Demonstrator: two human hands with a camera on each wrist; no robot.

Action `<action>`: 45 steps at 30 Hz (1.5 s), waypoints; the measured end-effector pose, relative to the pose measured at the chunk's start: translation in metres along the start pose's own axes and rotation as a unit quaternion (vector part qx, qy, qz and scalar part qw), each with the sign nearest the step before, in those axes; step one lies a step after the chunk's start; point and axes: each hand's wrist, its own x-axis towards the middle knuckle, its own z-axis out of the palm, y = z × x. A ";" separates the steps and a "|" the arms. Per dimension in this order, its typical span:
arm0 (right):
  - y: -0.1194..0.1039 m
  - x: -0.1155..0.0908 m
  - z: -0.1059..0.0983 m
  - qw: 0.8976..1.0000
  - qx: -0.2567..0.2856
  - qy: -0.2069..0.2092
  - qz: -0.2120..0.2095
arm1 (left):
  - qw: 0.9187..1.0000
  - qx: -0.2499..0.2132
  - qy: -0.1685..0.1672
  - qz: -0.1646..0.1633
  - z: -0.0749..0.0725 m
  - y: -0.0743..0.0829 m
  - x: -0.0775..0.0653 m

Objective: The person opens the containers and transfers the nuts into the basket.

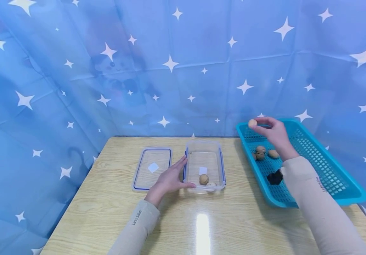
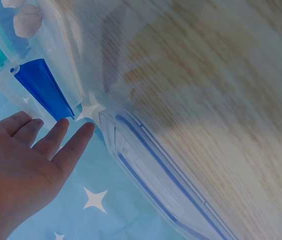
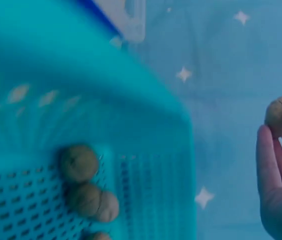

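Observation:
My right hand (image 1: pixel 273 134) pinches a walnut (image 3: pixel 278 119) between thumb and fingertips, above the far left rim of a turquoise basket (image 1: pixel 253 170). Several more walnuts (image 3: pixel 79 163) lie on the basket's perforated floor. With its fingers fairly straight, my left hand (image 1: pixel 170 180) rests against the left side of a clear plastic container (image 1: pixel 206 157), the thumb at its front edge. Inside the container, toward the front, is a walnut (image 1: pixel 203 179), with another pale round one partly seen beside it. In the left wrist view, the fingertips are near a blue side clip (image 2: pixel 43 87).
The container's clear lid (image 1: pixel 154 179), with a blue seal, lies flat to the left on the wooden table (image 1: pixel 106 209). A blue star-patterned cloth (image 1: pixel 198 81) hangs behind the table. A black object (image 1: pixel 275 177) shows beside the right sleeve.

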 end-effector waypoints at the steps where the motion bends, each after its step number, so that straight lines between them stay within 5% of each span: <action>1: 0.005 0.001 -0.002 1.000 -0.003 0.003 0.002 | 1.000 0.001 -0.001 0.000 0.000 0.000 0.000; 24: 0.094 -0.001 -0.024 0.997 -0.049 -0.008 0.065 | 1.000 0.006 -0.002 -0.004 0.002 0.001 0.001; 33: 0.113 0.002 -0.025 0.991 -0.088 -0.050 0.084 | 1.000 0.003 -0.001 -0.005 0.003 0.000 0.001; 45: 0.123 0.002 -0.023 0.989 -0.124 -0.050 0.065 | 1.000 -0.001 -0.002 -0.003 0.002 -0.001 0.001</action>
